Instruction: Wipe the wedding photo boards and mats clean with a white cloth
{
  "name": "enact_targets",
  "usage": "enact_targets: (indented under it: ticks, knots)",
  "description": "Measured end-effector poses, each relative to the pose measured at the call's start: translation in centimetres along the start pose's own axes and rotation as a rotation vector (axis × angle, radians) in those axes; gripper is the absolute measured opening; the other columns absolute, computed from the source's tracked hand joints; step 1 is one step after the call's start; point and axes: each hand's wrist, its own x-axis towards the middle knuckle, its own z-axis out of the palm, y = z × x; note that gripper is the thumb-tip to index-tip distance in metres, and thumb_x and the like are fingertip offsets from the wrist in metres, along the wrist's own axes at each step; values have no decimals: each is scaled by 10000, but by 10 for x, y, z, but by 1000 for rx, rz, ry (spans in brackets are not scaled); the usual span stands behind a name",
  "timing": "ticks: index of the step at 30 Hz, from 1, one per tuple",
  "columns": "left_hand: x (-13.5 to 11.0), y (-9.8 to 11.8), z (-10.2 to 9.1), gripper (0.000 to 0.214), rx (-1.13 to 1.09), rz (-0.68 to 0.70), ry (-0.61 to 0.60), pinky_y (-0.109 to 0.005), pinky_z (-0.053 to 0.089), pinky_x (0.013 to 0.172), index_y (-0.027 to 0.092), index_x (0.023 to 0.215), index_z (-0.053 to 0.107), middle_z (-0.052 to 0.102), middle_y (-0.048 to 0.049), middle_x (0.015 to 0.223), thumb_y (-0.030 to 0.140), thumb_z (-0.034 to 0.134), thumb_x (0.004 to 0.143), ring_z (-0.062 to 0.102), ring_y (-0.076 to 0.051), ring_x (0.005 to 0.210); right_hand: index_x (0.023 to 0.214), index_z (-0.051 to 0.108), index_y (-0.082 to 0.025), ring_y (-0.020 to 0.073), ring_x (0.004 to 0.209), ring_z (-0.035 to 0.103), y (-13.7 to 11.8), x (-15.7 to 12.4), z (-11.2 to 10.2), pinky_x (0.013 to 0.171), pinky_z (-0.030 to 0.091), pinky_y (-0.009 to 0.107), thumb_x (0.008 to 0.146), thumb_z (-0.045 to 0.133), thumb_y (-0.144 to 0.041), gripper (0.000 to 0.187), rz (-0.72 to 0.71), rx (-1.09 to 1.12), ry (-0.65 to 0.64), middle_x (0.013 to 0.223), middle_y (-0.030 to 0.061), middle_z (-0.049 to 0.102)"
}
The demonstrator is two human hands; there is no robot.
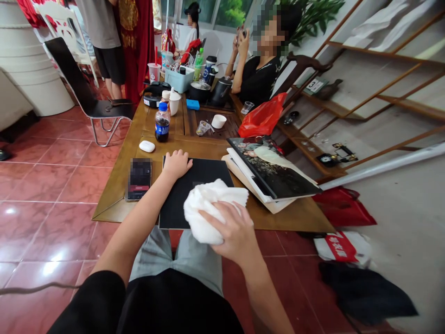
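Black board (174, 200) lies at the near edge of the desk (111, 199), left hand (177, 164) spread on its far-left part, right hand (232, 226) clamped round a white cloth (205, 204) above it; phone (139, 180) and stacked albums (274, 169) leave narrow margins.

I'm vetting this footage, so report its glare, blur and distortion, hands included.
Head view: glare spots on the floor at lower left; head view: shelf at right slanted and stretched, like wide-angle distortion; head view: phone partly pixelated; head view: dark fabric at lower right soft; head view: left hand, right hand and white cloth readable.
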Motion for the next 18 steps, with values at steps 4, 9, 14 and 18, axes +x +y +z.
enact_targets:
  ticks: [4,9,14,18]
  knots:
    - [1,0,1,412,-11,-4,10,-471,425,1017,144,1246,645,654,-178,1302,398,371,1073,573,-328,1248,1311,705,-312,331,1157,564,28,-16,-3,1044,375,499,790,702,-285,522,117,-125,29,1274,100,633]
    - [-1,1,-3,395,-26,-12,-7,-467,420,1014,158,1239,644,651,-178,1307,396,379,1070,563,-331,1261,1376,665,-313,361,1202,537,18,-7,4,1046,385,524,773,685,-314,604,57,-37,35,1336,106,596]
    - [-2,2,-4,408,-16,-10,-17,-465,420,1004,152,1242,643,648,-180,1309,398,363,1074,567,-330,1247,1424,617,-348,374,1241,505,-35,26,16,1093,326,558,706,728,-423,731,-101,143,-37,1362,88,606]
    - [-1,0,-3,419,-11,-9,-14,-472,423,1002,143,1246,643,648,-185,1306,402,362,1074,573,-332,1233,1421,614,-335,377,1252,496,-48,35,20,1093,300,567,687,755,-410,751,-168,158,-53,1381,96,614]
